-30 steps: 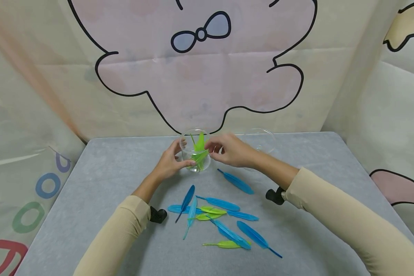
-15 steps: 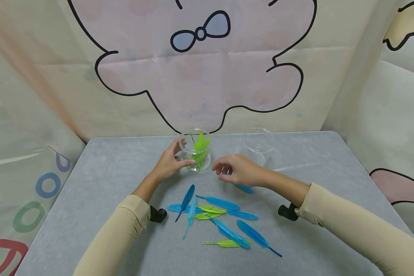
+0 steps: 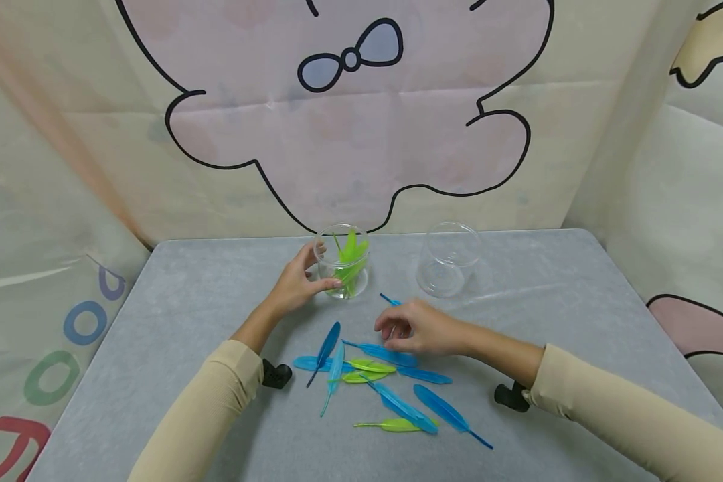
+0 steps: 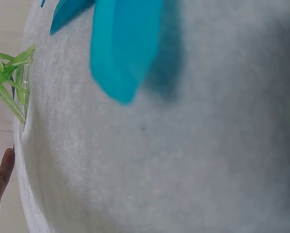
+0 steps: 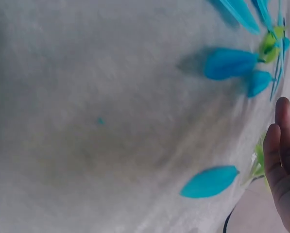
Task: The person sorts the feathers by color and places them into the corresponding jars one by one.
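With thumb and fingers around its side, my left hand [image 3: 298, 282] holds a clear cup [image 3: 362, 276] that stands on the table. Several green feathers [image 3: 351, 254] stick up inside that cup. My right hand [image 3: 422, 328] hovers above the feather pile, its fingers loosely bent and nothing seen in them. Just below its fingers lies a blue feather [image 3: 391, 356]; another blue feather [image 3: 390, 299] is mostly hidden behind the hand in the head view. Green feathers [image 3: 367, 377] lie among the blue ones. The right wrist view shows relaxed fingers [image 5: 283, 141] at its right edge.
A second clear cup [image 3: 448, 268] stands at the back of the grey table [image 3: 187, 301], right of the held cup. More blue feathers [image 3: 442, 408] lie toward the front. A printed backdrop [image 3: 337, 147] hangs behind the table.
My right hand has come away from the cup's rim, leaving a green feather inside, and has moved down toward the pile. My left hand stays in place on the cup.
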The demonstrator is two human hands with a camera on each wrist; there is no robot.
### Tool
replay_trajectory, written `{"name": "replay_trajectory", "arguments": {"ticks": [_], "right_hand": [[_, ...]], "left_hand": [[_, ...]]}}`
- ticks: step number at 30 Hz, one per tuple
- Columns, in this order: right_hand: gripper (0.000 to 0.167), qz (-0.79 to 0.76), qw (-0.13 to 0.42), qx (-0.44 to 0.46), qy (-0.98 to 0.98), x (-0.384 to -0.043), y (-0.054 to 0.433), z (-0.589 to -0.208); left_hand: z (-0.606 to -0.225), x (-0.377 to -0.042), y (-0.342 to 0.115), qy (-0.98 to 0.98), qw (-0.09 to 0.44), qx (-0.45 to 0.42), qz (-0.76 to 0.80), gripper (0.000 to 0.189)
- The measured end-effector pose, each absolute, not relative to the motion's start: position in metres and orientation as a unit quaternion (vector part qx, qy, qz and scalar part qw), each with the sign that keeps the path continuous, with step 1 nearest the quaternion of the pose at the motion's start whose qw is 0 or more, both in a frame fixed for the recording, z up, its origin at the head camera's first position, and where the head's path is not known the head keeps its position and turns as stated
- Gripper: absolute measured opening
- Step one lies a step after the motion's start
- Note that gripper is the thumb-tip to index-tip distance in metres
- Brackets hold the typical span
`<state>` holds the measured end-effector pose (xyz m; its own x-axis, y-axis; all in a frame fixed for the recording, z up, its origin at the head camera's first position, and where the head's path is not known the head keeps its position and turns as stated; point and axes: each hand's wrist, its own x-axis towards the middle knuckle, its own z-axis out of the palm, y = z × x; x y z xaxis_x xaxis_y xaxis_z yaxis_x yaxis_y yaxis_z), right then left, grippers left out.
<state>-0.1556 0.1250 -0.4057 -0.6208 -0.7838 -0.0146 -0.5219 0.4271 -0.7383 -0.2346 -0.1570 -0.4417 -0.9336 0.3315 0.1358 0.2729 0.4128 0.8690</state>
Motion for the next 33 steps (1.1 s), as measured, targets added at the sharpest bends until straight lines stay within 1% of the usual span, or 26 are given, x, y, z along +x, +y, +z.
{"name": "replay_trajectory", "arguments": {"ticks": [3, 11, 24, 33], "right_hand": [[0.020, -0.360, 0.191, -0.392, 0.825, -0.152, 0.125, -0.411], [0.024, -0.369, 0.244, -0.361, 0.821, -0.143, 0.123, -0.417], [0.025, -0.380, 0.250, -0.358, 0.816, -0.139, 0.121, -0.426], [0.028, -0.372, 0.255, -0.351, 0.821, -0.136, 0.120, -0.429]], "left_hand": [[-0.442, -0.234, -0.157, 0.840, 0.028, 0.179, 0.511, 0.089], [-0.443, -0.234, -0.157, 0.840, 0.026, 0.181, 0.512, 0.089], [-0.443, -0.234, -0.159, 0.837, 0.030, 0.178, 0.516, 0.089], [-0.444, -0.235, -0.158, 0.836, 0.028, 0.180, 0.517, 0.087]]}}
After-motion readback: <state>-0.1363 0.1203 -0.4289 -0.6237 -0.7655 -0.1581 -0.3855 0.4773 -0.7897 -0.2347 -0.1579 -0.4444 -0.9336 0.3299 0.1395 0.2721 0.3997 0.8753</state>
